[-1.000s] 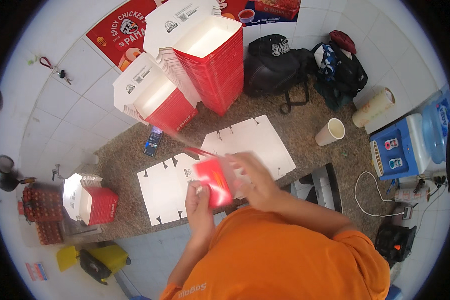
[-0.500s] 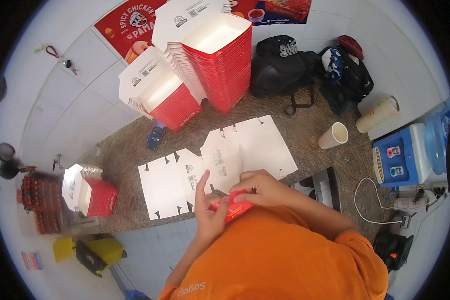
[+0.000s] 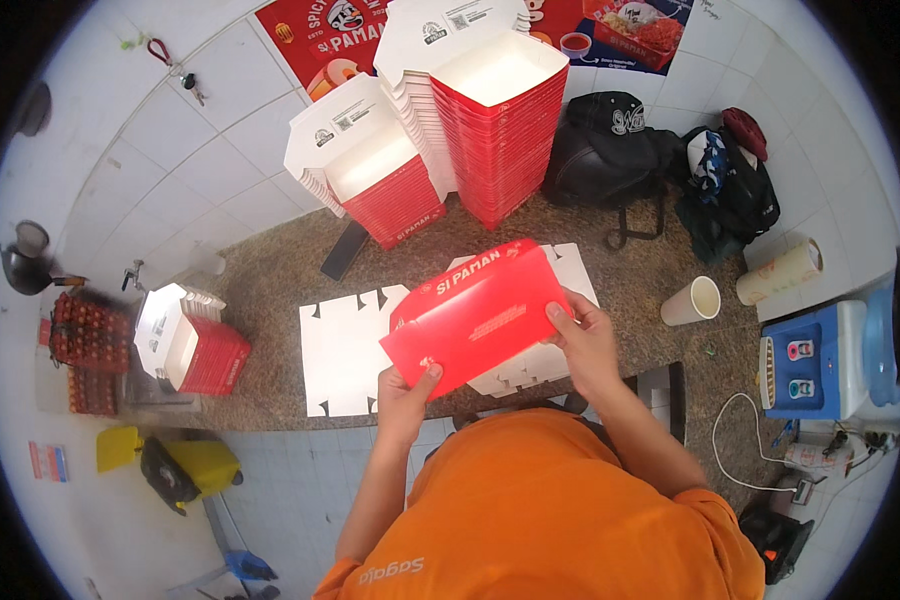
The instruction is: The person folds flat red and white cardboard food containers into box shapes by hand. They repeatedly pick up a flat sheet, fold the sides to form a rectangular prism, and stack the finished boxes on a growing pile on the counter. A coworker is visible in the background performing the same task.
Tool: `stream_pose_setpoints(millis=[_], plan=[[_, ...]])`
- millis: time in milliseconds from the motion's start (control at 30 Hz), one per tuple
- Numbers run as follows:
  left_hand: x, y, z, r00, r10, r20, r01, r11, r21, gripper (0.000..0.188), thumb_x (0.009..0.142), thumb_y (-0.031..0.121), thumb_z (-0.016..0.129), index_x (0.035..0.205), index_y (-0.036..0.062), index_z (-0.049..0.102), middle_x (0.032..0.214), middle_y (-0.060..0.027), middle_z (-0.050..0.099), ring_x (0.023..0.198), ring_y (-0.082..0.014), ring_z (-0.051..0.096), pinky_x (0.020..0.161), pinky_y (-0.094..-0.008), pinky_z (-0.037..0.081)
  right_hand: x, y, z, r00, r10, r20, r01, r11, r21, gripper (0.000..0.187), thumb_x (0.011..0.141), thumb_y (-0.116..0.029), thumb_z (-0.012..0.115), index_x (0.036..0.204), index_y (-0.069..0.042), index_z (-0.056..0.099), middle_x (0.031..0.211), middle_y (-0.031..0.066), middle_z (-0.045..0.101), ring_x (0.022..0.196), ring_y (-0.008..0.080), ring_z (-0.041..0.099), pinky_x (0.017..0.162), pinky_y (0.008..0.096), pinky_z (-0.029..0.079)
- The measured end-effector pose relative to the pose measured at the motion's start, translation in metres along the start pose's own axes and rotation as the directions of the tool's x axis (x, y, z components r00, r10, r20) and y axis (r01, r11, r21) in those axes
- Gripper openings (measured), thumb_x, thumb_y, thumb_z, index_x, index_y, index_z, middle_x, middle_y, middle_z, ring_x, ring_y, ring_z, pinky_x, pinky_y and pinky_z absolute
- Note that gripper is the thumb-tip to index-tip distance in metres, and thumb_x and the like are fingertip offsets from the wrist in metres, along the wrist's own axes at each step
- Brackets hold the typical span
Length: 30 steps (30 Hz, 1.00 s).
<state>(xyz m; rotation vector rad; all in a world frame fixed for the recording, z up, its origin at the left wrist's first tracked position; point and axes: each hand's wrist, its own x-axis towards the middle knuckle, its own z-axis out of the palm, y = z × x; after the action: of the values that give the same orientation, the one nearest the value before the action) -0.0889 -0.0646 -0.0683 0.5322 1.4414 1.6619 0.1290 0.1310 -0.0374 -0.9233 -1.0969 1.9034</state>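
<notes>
My left hand (image 3: 407,408) grips the lower left corner of a red cardboard food box (image 3: 480,325), thumb on top. My right hand (image 3: 587,345) pinches its right edge, thumb also on the red face. The box is held tilted above the counter, its printed red outside toward me; whether its far side is folded up is hidden. Beneath it lie flat white box blanks: one blank (image 3: 342,350) shows at the left, and another blank (image 3: 525,370) is partly covered by the red box.
Nested red boxes form a tall stack (image 3: 495,150), a shorter stack (image 3: 385,205) and a small stack (image 3: 215,355) on the brown counter (image 3: 270,290). A phone (image 3: 346,250), paper cup (image 3: 690,302), black backpack (image 3: 605,155), rolled tube (image 3: 782,272), water dispenser (image 3: 810,360) and egg trays (image 3: 90,340) stand around.
The red cardboard has come up from close to my body to over the blanks and is turned broad face toward me. My hands have spread apart to its two ends.
</notes>
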Motion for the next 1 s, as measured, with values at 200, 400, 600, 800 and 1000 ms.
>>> stream_pose_setpoints(millis=[200,400,600,800,1000], plan=[[0.006,0.062,0.065,0.989,-0.036,-0.146,-0.009,0.955,-0.296,0.028,0.106,0.006,0.063,0.133,0.0016,0.055,0.119,-0.0098,0.070,0.095,-0.0172,0.073,0.077,-0.0315,0.064,-0.021,0.004,0.053,0.442,-0.551,0.708,0.897,0.268,-0.351,0.026,0.090,-0.008,0.081,0.108,-0.004,0.063,0.139,0.0173,0.058,0.132,0.0372,0.058,0.113,0.0512,0.045],[0.010,0.094,0.063,0.995,-0.100,0.012,0.092,0.857,-0.506,0.026,0.108,0.005,0.059,0.134,0.0002,0.056,0.126,-0.0127,0.070,0.105,-0.0223,0.074,0.093,-0.0390,0.065,-0.006,0.002,0.091,0.435,-0.744,0.506,0.865,0.501,-0.007,0.022,0.089,-0.010,0.082,0.101,-0.001,0.066,0.132,0.0222,0.067,0.125,0.0421,0.064,0.107,0.0524,0.050],[0.019,0.071,0.069,0.966,0.222,-0.134,-0.257,0.890,-0.377,0.020,0.109,0.014,0.060,0.123,0.0011,0.066,0.115,-0.0115,0.075,0.103,-0.0213,0.075,0.092,-0.0365,0.063,0.008,-0.039,0.097,0.410,-0.626,0.663,0.912,0.293,-0.287,0.013,0.091,-0.014,0.080,0.100,-0.006,0.074,0.122,0.0098,0.074,0.126,0.0365,0.064,0.111,0.0517,0.041],[0.014,0.065,0.096,0.957,0.171,-0.236,-0.244,0.912,-0.330,0.017,0.109,0.014,0.062,0.115,-0.0003,0.069,0.105,-0.0083,0.075,0.094,-0.0166,0.072,0.081,-0.0333,0.059,0.014,-0.024,0.099,0.437,-0.645,0.627,0.890,0.210,-0.405,0.023,0.083,-0.014,0.082,0.101,-0.006,0.071,0.115,0.0107,0.067,0.120,0.0365,0.060,0.101,0.0484,0.046],[0.016,0.102,0.060,0.966,-0.162,0.201,-0.019,0.733,0.680,0.014,0.103,0.006,0.064,0.114,0.0009,0.070,0.089,-0.0114,0.075,0.080,-0.0133,0.069,0.070,-0.0332,0.054,0.019,-0.065,0.083,0.488,-0.442,0.753,0.868,0.153,-0.473,0.059,0.078,-0.026,0.088,0.126,-0.006,0.060,0.134,0.0166,0.060,0.131,0.0428,0.052,0.110,0.0534,0.041]])
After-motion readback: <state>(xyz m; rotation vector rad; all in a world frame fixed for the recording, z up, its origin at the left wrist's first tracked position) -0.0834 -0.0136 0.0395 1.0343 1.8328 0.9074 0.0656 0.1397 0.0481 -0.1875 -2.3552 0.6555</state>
